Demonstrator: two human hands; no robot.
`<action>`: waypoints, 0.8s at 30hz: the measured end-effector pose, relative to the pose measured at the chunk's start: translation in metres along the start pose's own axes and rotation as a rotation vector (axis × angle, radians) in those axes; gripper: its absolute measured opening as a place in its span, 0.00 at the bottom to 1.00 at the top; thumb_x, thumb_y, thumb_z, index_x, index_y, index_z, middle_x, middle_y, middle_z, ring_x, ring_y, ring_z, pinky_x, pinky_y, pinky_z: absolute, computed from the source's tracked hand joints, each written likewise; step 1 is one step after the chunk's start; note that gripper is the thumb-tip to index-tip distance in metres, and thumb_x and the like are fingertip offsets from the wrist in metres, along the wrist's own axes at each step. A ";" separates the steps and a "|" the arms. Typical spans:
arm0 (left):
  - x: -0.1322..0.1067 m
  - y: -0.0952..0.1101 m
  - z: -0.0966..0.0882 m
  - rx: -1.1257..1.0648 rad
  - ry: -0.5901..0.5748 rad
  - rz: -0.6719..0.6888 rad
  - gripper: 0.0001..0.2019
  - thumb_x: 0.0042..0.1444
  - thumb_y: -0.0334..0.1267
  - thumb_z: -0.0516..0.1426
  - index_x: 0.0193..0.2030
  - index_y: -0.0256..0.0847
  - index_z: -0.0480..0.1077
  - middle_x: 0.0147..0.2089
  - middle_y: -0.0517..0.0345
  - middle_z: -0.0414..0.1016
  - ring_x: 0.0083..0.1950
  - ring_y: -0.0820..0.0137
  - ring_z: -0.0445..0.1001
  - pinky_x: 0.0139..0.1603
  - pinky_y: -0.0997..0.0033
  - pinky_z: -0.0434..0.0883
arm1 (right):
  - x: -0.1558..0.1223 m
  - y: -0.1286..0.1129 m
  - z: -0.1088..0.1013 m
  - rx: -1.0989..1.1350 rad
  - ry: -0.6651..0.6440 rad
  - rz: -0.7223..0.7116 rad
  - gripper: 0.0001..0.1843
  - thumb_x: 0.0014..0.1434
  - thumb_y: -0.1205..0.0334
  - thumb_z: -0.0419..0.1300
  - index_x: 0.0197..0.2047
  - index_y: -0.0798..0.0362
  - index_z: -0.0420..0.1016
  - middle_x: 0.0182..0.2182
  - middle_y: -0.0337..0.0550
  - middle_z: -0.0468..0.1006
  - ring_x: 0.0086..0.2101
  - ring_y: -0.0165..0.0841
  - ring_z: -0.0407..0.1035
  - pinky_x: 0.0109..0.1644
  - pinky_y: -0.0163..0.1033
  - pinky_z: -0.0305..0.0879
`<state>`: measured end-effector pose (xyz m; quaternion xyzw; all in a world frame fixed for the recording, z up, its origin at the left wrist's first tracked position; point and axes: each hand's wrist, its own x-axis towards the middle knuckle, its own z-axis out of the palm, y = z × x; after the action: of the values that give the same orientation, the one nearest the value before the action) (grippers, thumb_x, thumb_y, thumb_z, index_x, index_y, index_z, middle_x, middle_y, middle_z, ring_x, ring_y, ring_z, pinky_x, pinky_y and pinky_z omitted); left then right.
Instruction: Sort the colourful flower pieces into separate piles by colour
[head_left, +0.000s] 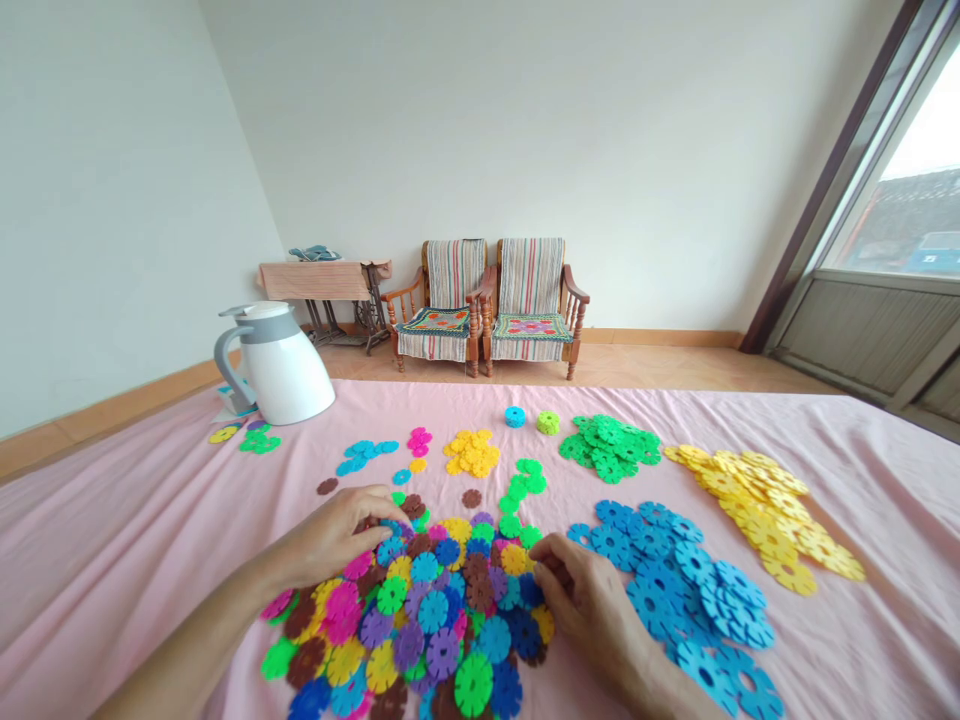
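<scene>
A mixed heap of notched, flower-shaped plastic discs in many colours lies in front of me. My left hand reaches over its upper left edge, fingers curved and thumb apart, near a brown disc and a blue one. At the heap's right edge, my right hand has its fingers curled and its thumb close to the index finger. A yellow disc lies just beside those fingertips. Whatever the right fingers hold, if anything, is hidden.
On the pink cloth are separate piles of blue discs, yellow discs and green discs. Smaller groups include yellow discs and two short stacks. A white jug stands at left. Two chairs are beyond.
</scene>
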<state>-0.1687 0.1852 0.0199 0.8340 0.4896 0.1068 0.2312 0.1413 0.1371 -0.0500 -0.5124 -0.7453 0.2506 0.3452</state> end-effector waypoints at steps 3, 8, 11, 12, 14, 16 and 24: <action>-0.008 -0.002 -0.011 -0.035 -0.057 -0.029 0.15 0.55 0.40 0.52 0.47 0.49 0.74 0.34 0.61 0.72 0.32 0.69 0.69 0.34 0.74 0.62 | -0.001 0.002 0.001 0.002 -0.008 -0.004 0.08 0.61 0.64 0.48 0.36 0.53 0.68 0.24 0.37 0.71 0.25 0.29 0.63 0.27 0.32 0.55; -0.002 -0.002 -0.008 0.072 0.022 -0.099 0.12 0.54 0.36 0.50 0.38 0.44 0.75 0.32 0.61 0.73 0.27 0.71 0.66 0.30 0.75 0.60 | -0.001 0.005 0.002 0.010 -0.004 -0.023 0.08 0.61 0.64 0.48 0.36 0.53 0.68 0.24 0.37 0.71 0.25 0.29 0.64 0.27 0.32 0.55; 0.008 0.000 0.001 0.125 0.046 -0.050 0.09 0.54 0.36 0.50 0.34 0.42 0.73 0.32 0.60 0.72 0.31 0.70 0.68 0.34 0.74 0.61 | -0.001 0.005 0.003 0.015 0.004 -0.037 0.09 0.61 0.64 0.48 0.36 0.53 0.68 0.25 0.38 0.71 0.24 0.28 0.64 0.27 0.32 0.55; 0.011 0.000 0.004 0.136 0.043 -0.030 0.09 0.54 0.36 0.51 0.33 0.42 0.72 0.32 0.59 0.72 0.33 0.69 0.69 0.35 0.74 0.61 | -0.001 0.005 0.003 0.016 0.006 -0.038 0.09 0.61 0.64 0.48 0.36 0.53 0.69 0.24 0.38 0.71 0.24 0.28 0.64 0.27 0.32 0.55; 0.016 -0.001 0.008 0.163 0.031 -0.002 0.08 0.54 0.36 0.51 0.33 0.42 0.72 0.33 0.58 0.73 0.36 0.67 0.71 0.38 0.73 0.62 | 0.000 0.005 0.003 0.019 0.006 -0.032 0.09 0.60 0.64 0.48 0.36 0.54 0.69 0.24 0.38 0.71 0.24 0.29 0.63 0.26 0.32 0.55; 0.020 -0.002 0.010 0.196 0.018 0.004 0.07 0.53 0.36 0.53 0.32 0.42 0.73 0.35 0.56 0.74 0.39 0.65 0.72 0.39 0.72 0.62 | 0.000 0.006 0.003 0.026 0.001 -0.027 0.09 0.60 0.64 0.49 0.35 0.54 0.69 0.23 0.38 0.70 0.24 0.29 0.63 0.25 0.32 0.55; 0.032 -0.009 0.019 0.232 0.067 -0.042 0.08 0.49 0.36 0.55 0.36 0.44 0.73 0.33 0.58 0.74 0.35 0.65 0.72 0.36 0.71 0.62 | 0.000 0.005 0.002 0.024 -0.007 -0.018 0.09 0.60 0.64 0.49 0.36 0.53 0.69 0.25 0.38 0.72 0.24 0.29 0.64 0.27 0.32 0.57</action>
<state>-0.1520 0.2112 -0.0026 0.8406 0.5235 0.0724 0.1188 0.1426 0.1390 -0.0551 -0.5008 -0.7480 0.2580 0.3510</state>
